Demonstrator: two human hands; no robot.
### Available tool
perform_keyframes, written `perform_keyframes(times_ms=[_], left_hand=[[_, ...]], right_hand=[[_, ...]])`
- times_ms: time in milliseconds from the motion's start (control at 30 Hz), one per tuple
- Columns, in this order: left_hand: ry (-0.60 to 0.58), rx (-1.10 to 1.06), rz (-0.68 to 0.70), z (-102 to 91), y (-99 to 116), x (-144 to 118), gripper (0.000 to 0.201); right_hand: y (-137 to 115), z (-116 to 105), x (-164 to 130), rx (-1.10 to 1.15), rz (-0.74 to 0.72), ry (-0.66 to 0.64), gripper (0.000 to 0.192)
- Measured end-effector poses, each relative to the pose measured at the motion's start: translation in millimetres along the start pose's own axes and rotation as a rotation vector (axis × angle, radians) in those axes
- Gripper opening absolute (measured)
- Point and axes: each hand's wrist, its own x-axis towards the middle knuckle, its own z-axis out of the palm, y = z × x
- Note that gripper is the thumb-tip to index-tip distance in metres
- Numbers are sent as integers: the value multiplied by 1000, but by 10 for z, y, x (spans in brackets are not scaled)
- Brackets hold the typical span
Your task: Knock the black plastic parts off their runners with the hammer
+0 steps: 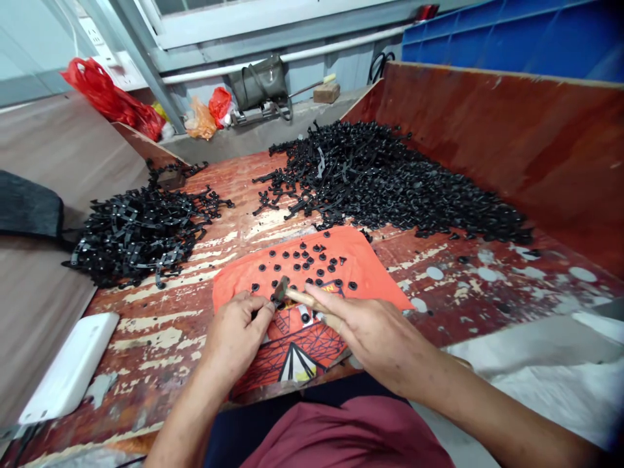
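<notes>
Gripping a hammer (292, 296) at frame centre, the right hand (375, 331) closes on its handle; the left hand (238, 328) pinches a hidden part under its head.

Head-worn view, down onto workbench (160, 338)

Bare forearms, no sleeves; maroon garment over dark trousers.

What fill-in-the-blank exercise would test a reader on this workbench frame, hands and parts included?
1. The right hand holds a small ____ by its wooden handle.
2. The left hand pinches a small black part on the ____ cloth.
3. The larger pile of black parts lies against the bench's ____ wall.
4. A ____ phone lies at the left edge.

Missing words: hammer; orange; right; white
</notes>
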Motion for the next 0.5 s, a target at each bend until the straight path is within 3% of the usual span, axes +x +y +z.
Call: perform_keyframes(times_ms=[100,267,500], left_hand=[[2,6,4,11,-8,-7,39],[7,-4,19,29,-15,-27,40],[21,-32,33,42,-29,-20,39]], right_hand=[[-44,-42,-23,108,-51,67,49],[-27,13,-43,-105,-49,50,50],[-54,18,-10,-123,-53,68,50]])
